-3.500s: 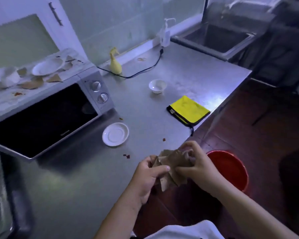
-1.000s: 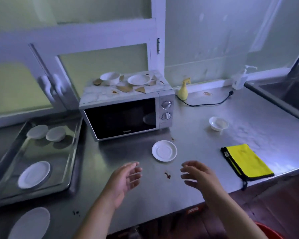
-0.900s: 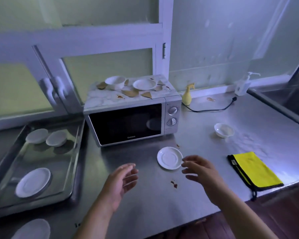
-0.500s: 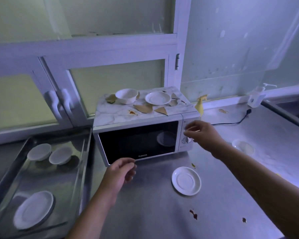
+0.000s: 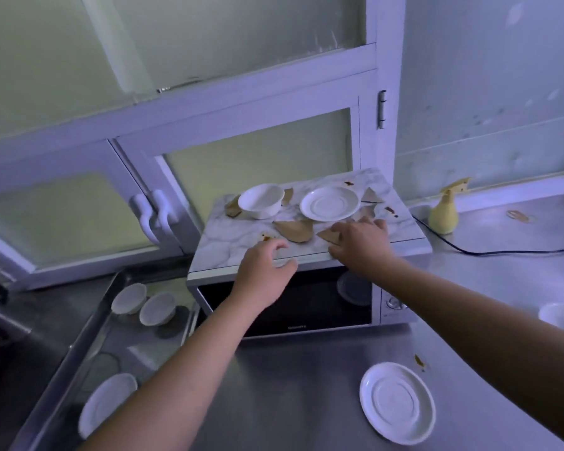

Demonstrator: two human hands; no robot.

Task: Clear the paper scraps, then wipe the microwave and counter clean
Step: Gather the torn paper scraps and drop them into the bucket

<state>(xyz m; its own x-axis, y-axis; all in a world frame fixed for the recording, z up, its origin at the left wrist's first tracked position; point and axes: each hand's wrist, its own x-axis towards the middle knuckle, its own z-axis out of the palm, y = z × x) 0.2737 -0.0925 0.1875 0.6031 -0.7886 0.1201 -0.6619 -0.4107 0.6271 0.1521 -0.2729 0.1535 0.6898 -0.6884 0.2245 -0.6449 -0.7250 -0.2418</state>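
Hands are working over the marbled top of the microwave [image 5: 306,255]. Right hand [image 5: 360,242] is lying palm down near the front edge, its fingers [image 5: 368,224] spread and nearly straight, pressing on a brown paper scrap [image 5: 328,235] whose pointed end is poking out to the left of the knuckles; whether any fingertip is curling under the paper cannot be told. Left hand [image 5: 267,268] is hanging over the front edge with its fingers loosely bent, gripping nothing, the tips sitting just short of a small orange-brown stain [image 5: 266,237]. Between the two hands, just beyond the fingertips, a larger paper scrap [image 5: 295,231] is lying flat. Farther past the right fingers a white saucer [image 5: 329,203] is sitting, and past the left fingers a white bowl [image 5: 261,200] is standing upright, with more scraps [image 5: 233,206] peeking out beside both. Brown spots [image 5: 389,209] are showing to the right of the right fingers. Below the forearms the steel counter [image 5: 290,385] is carrying another saucer [image 5: 397,403] and a brown smear [image 5: 419,361]. Left of the left wrist a metal tray [image 5: 88,333] is holding upturned bowls and a plate. A yellow spray bottle [image 5: 443,214] is standing on the counter right of the microwave
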